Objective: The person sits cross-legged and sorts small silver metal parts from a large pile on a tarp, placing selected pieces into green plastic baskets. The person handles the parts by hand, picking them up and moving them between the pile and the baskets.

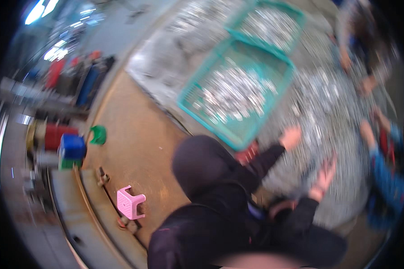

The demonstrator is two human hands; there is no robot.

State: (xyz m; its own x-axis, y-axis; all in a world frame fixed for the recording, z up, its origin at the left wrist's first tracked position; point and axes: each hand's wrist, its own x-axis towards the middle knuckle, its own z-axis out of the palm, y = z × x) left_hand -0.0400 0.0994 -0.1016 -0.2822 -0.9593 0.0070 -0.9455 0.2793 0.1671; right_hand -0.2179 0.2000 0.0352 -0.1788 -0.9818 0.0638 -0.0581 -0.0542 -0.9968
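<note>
Neither of my hands can be made out; a blurred skin-coloured patch [260,260] at the lower edge is too smeared to name. Directly ahead, a person in a black hood [202,166] and dark clothes leans toward a wide heap of small silvery pieces [318,96]. That person's one bare hand [292,137] is over the heap's near left part, and the other hand [326,172], fingers apart, is farther right. Beyond the hood stands a turquoise plastic crate [197,117], partly filled with similar silvery pieces. Motion blur hides what the pieces are.
A second turquoise crate [300,27] adjoins the first. Other people work at right, one in a blue sleeve [389,177]. On the brown floor [139,130] stand a pink stool [131,203] and a green stool [98,135]. A blue container [72,147] is at left.
</note>
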